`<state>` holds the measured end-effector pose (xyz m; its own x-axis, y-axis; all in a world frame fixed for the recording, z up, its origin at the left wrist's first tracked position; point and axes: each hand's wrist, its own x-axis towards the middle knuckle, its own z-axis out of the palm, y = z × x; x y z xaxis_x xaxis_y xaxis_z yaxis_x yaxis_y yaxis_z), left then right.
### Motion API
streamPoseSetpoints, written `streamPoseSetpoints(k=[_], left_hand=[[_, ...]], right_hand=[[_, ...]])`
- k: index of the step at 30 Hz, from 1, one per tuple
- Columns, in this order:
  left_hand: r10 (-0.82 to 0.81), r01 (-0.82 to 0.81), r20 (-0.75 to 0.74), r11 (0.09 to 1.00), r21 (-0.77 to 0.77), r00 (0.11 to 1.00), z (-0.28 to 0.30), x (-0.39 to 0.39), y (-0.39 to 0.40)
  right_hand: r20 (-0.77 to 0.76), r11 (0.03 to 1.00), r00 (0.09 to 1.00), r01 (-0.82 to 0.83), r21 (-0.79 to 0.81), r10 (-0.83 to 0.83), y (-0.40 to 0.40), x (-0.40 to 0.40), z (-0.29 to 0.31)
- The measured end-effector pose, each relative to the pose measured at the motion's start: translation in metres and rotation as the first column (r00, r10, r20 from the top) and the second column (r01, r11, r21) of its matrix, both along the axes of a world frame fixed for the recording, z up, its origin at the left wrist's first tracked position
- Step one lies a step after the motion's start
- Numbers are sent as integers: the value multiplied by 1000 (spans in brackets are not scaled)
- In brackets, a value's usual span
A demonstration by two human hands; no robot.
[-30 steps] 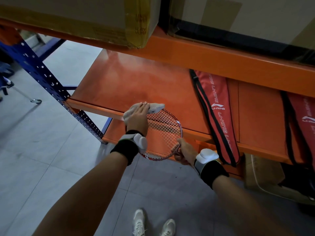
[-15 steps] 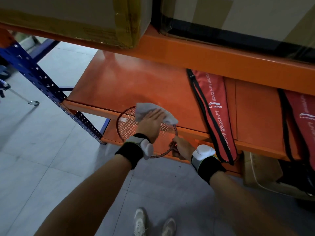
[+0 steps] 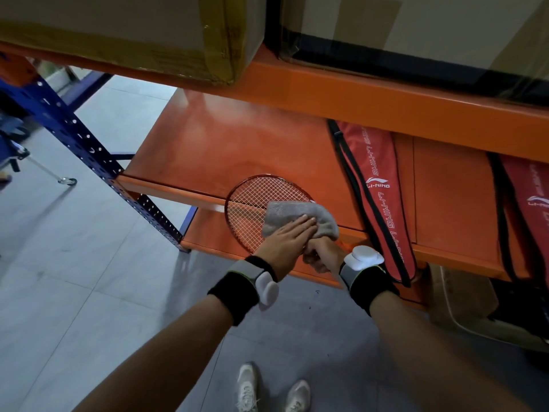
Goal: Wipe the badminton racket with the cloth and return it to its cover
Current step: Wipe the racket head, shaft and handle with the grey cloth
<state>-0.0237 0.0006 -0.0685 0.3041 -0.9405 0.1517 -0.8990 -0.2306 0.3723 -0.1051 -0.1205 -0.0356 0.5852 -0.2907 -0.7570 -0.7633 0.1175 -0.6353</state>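
Note:
The red badminton racket (image 3: 252,200) is held out in front of the orange shelf, its strung head tipped up and to the left. My right hand (image 3: 322,257) grips it just below the head; the handle is hidden. My left hand (image 3: 285,242) lies flat on the grey cloth (image 3: 300,220), pressing it on the lower right part of the strings. The red racket cover (image 3: 374,191) with black edging lies on the shelf to the right, its end hanging over the edge.
The orange shelf (image 3: 225,150) is bare left of the cover; a second red cover (image 3: 531,203) lies at far right. Cardboard boxes (image 3: 124,31) sit on the beam above. A blue rack post (image 3: 89,144) stands at left. Below is grey tile floor.
The cloth under my left hand slid from the top left of the racket head across to its lower right. The racket head tilted up and left.

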Motion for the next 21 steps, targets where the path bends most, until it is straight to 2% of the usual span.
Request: streamPoseSetpoints(k=[3, 7, 11, 16, 21], left_hand=[[-72, 72, 26, 997, 3, 997, -1, 2, 8], [-80, 77, 139, 997, 23, 987, -1, 17, 18], [112, -120, 180, 992, 37, 977, 5, 51, 31], [410, -426, 197, 904, 45, 891, 18, 99, 49], [433, -435, 145, 900, -13, 890, 20, 74, 44]], right_hand=[[-19, 1000, 1000, -9, 28, 9, -2, -4, 1], [63, 998, 998, 1, 68, -6, 2, -7, 4], [146, 996, 989, -42, 85, 29, 1, -8, 8], [139, 997, 990, -39, 72, 29, -5, -13, 9], [150, 998, 989, -12, 60, 3, -7, -11, 7]])
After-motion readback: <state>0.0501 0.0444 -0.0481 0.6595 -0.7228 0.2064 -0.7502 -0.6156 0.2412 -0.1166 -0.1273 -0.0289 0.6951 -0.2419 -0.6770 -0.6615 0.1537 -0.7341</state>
